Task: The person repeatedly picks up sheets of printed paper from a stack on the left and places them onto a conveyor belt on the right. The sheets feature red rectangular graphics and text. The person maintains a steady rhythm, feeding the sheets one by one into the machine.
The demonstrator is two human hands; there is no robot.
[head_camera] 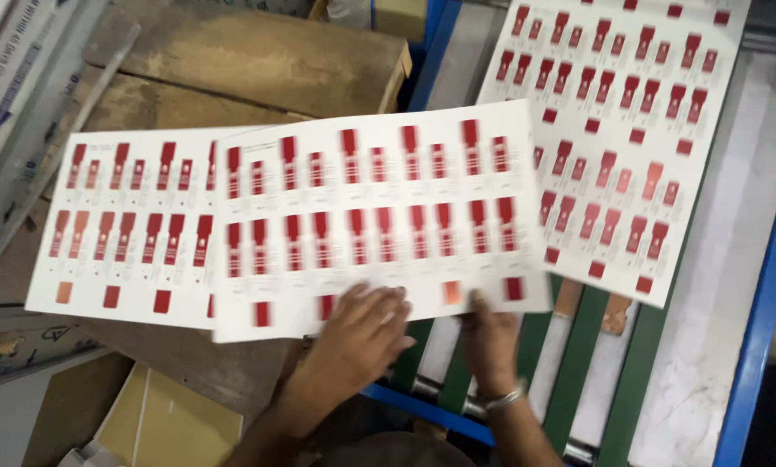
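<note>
Held sheet: a white printed sheet [379,216] bearing rows of red rectangular marks, lying nearly flat and slightly tilted at the centre of the view; its right part hangs over the conveyor, its left part overlaps the neighbouring sheet.
Left hand: the left hand [362,333] rests on the lower edge of the printed sheet, fingers [386,304] spread and laid flat on top of the paper, pressing rather than pinching; the thumb is not visible.
Right hand: the right hand [489,337] meets the same lower edge just beside the left hand; its fingers go under the paper, so whether they curl closed around the edge cannot be told. A metal bangle [503,399] circles the wrist.
Left sheet: a second sheet [128,225] of the same print lies on the wooden board, its right side covered by the held sheet.
Far sheet: a third sheet [621,130], same print, lies tilted on the conveyor, its lower left corner tucked beneath the held sheet.
Conveyor: green and white belts [578,363] run between blue frame rails [764,285], with rollers visible at the near end.
Wooden board: a worn brown board [249,60] lies beyond the left sheet.
Cardboard: tan cardboard pieces [172,424] lie low at the left.
</note>
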